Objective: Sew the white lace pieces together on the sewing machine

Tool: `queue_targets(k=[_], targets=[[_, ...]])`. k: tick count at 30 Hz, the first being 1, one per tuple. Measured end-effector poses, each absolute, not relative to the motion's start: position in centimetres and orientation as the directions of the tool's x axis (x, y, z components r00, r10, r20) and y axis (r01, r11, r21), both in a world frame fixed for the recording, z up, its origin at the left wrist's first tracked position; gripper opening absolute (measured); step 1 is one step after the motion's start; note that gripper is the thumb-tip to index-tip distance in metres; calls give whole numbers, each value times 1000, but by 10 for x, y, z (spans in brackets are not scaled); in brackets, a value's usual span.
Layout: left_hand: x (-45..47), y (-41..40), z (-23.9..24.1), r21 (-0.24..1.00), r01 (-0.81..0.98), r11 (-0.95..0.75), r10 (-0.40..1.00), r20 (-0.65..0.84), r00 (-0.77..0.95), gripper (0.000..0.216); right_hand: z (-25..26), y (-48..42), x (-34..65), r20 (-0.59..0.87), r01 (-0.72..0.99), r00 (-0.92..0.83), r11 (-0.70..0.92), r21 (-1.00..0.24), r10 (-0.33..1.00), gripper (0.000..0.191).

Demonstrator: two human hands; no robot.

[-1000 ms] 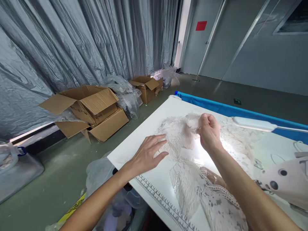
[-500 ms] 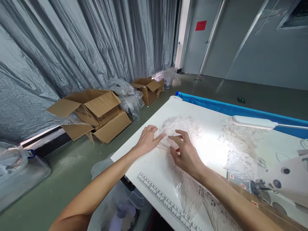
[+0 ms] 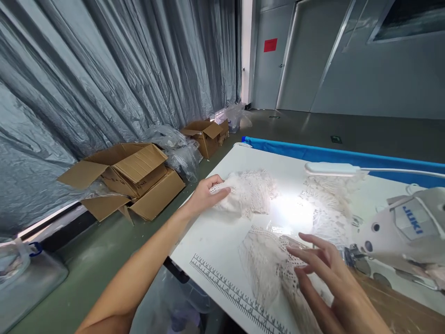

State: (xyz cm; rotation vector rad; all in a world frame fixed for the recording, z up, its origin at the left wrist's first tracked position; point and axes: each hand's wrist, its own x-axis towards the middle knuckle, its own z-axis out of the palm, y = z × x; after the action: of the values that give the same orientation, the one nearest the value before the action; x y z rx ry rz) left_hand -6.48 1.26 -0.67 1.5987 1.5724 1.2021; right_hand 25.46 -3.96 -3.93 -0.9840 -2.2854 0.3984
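Note:
My left hand [image 3: 207, 195] pinches the left edge of a white lace piece [image 3: 248, 192] between thumb and fingers, on the white table top. My right hand [image 3: 325, 273] hovers over a second lace piece [image 3: 262, 264] that trails toward the front edge, its fingers apart with nothing between them. Whether its fingertips touch that lace I cannot tell. More lace [image 3: 327, 199] lies at the far right, beside the sewing machine [image 3: 406, 227]. A bright spot of light falls on the table between the lace pieces.
A white lamp [image 3: 332, 169] on a thin arm hangs above the far lace. A ruler scale [image 3: 225, 290] runs along the table's front edge. Blue cloth [image 3: 295, 149] borders the back. Open cardboard boxes [image 3: 135, 171] and plastic bags [image 3: 177, 148] sit on the floor at left.
My left hand has closed on the edge of the far lace, which is now bunched up. My right hand has left it and moved right and nearer to me. The view has shifted slightly.

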Motion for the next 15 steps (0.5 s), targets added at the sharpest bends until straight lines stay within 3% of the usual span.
queue_targets(k=[4, 6, 9, 11, 15], targets=[[-45, 46, -1, 925, 347, -154, 981, 185, -56, 34, -44, -49, 279, 461, 565, -531, 703, -432, 711, 31], [-38, 67, -6, 889, 425, -172, 974, 218, -60, 35, -48, -56, 294, 490, 561, -539, 726, -398, 685, 33], [-33, 90, -20, 689, 698, -195, 944, 325, -58, 40, -58, -69, 324, 505, 573, -527, 725, -383, 683, 35], [-30, 96, -28, 516, 829, -216, 940, 340, 33, 50, -65, -77, 346, 504, 599, -493, 697, -395, 709, 36], [-22, 96, -41, 314, 918, -243, 963, 190, 190, 58, -69, -91, 377, 469, 691, -349, 561, -457, 812, 31]])
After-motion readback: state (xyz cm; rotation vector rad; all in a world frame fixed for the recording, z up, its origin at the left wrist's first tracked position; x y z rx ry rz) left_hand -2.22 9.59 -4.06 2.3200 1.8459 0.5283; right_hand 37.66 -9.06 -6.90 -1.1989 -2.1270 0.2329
